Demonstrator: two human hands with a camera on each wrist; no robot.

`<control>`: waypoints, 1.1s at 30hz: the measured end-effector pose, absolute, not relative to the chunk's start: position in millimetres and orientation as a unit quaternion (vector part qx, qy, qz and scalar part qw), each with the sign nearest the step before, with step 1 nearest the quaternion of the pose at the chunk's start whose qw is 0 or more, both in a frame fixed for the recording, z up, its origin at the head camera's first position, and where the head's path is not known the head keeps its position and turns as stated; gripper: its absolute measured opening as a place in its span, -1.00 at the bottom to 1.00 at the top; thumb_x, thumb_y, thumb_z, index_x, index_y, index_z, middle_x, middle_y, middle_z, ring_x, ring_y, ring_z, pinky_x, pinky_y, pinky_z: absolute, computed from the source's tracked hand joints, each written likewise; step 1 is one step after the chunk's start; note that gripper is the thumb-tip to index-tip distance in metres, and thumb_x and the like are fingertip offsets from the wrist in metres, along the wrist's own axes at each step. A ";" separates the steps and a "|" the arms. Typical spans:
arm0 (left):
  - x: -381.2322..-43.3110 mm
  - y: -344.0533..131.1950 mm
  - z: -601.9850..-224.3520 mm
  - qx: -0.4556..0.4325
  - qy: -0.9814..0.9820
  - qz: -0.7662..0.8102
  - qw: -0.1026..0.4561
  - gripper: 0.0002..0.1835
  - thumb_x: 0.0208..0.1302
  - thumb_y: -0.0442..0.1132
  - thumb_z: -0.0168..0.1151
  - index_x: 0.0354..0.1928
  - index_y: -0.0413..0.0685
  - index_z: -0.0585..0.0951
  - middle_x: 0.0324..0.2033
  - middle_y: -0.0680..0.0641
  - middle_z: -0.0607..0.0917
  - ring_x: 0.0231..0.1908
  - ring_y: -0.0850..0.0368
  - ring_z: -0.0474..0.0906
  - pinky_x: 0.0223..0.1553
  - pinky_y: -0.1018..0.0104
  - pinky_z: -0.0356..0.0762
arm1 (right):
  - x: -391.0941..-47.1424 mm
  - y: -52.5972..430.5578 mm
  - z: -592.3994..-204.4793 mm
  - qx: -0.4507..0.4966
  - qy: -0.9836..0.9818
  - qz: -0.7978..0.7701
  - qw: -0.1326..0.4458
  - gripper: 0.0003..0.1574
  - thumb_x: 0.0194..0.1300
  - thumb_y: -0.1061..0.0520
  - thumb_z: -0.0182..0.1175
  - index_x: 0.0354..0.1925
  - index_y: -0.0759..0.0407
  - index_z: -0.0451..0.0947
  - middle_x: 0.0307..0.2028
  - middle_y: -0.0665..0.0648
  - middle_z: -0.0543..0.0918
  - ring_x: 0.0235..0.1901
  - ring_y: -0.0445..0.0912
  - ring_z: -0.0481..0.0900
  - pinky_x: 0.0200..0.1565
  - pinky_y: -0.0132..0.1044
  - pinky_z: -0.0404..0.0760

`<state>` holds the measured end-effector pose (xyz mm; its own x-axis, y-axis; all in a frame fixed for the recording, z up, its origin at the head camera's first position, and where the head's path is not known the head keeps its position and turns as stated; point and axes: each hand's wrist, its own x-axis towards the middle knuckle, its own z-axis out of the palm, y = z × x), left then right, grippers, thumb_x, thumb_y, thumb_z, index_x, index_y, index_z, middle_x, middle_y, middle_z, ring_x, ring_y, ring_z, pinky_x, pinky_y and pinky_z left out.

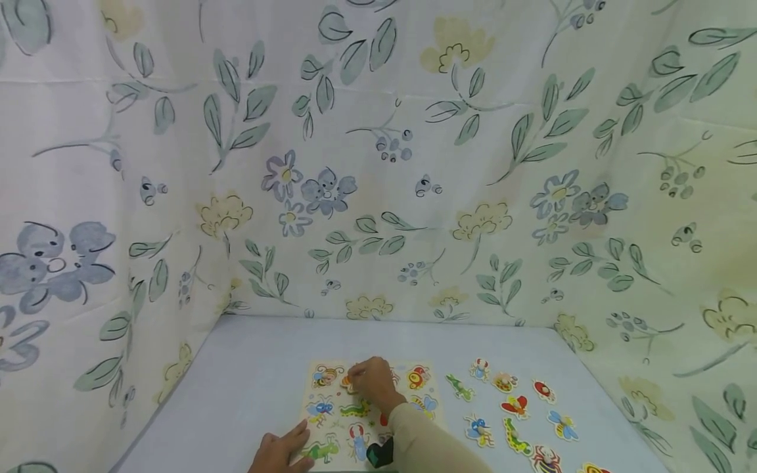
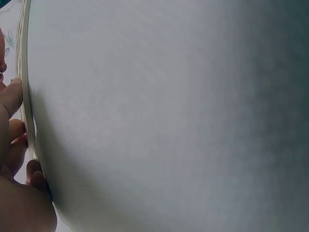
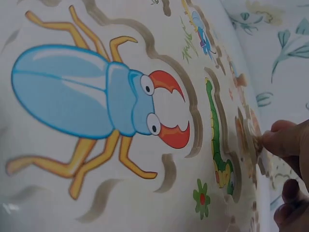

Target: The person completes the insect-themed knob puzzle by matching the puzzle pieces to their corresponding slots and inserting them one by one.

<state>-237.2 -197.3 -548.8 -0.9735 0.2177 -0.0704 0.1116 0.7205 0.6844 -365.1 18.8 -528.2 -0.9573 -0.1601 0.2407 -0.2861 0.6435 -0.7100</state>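
Observation:
A wooden insect puzzle board [image 1: 337, 430] lies on the table, with pictured recesses. Over its top row, my right hand [image 1: 377, 386] pinches a small orange puzzle piece [image 1: 347, 383] between thumb and fingertips. The right wrist view shows that piece [image 3: 253, 137] tilted close against the board, beyond the green caterpillar recess [image 3: 215, 137]. Large in the foreground there is the blue beetle recess [image 3: 82, 92]. At the board's lower left edge rests my left hand [image 1: 282, 451], thumb and index finger spread. Its fingers [image 2: 14, 96] touch a pale edge in the left wrist view.
Right of the board several loose insect pieces lie scattered, among them a green grasshopper [image 1: 460, 387], a caterpillar [image 1: 517, 437], a blue bee [image 1: 562, 426] and a ladybird [image 1: 543, 390]. Floral curtains [image 1: 367, 164] enclose the pale table [image 1: 248, 368] at the back and both sides.

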 end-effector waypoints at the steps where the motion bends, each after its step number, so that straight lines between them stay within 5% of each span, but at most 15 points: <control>1: -236.9 -197.4 -548.7 0.089 0.925 0.363 0.072 -0.26 0.07 0.13 0.37 0.15 -0.32 0.54 0.27 -0.22 0.44 -0.37 0.09 0.15 -0.35 0.30 0.22 | -365.5 18.9 -529.5 0.126 -0.902 0.406 0.079 -0.91 0.10 0.26 0.38 -0.45 0.08 0.77 -0.39 -0.08 0.71 -0.42 -0.24 0.54 -0.39 -0.33 0.49; 26: -237.2 -197.1 -551.3 0.081 0.929 0.355 0.064 -0.28 0.04 0.09 0.41 0.13 -0.30 0.56 0.26 -0.20 0.45 -0.38 0.08 0.16 -0.37 0.32 0.23 | -365.7 18.8 -539.6 0.109 -0.904 0.408 0.060 -0.90 0.06 0.25 0.36 -0.48 0.06 0.76 -0.38 -0.05 0.70 -0.43 -0.19 0.51 -0.47 -0.32 0.46; 33: -235.9 -197.5 -549.0 0.077 0.931 0.353 0.060 -0.29 0.05 0.09 0.41 0.12 -0.29 0.56 0.26 -0.18 0.45 -0.38 0.12 0.16 -0.38 0.33 0.22 | -364.9 19.2 -540.5 0.114 -0.906 0.402 0.067 -0.93 0.10 0.19 0.37 -0.46 0.04 0.77 -0.39 -0.10 0.69 -0.38 -0.19 0.53 -0.35 -0.25 0.50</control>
<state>-235.9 -197.5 -549.0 -0.9812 0.1845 -0.0570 0.1003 0.7394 0.6657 -364.9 19.2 -540.5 -0.9651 -0.1516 0.2134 -0.2599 0.6510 -0.7132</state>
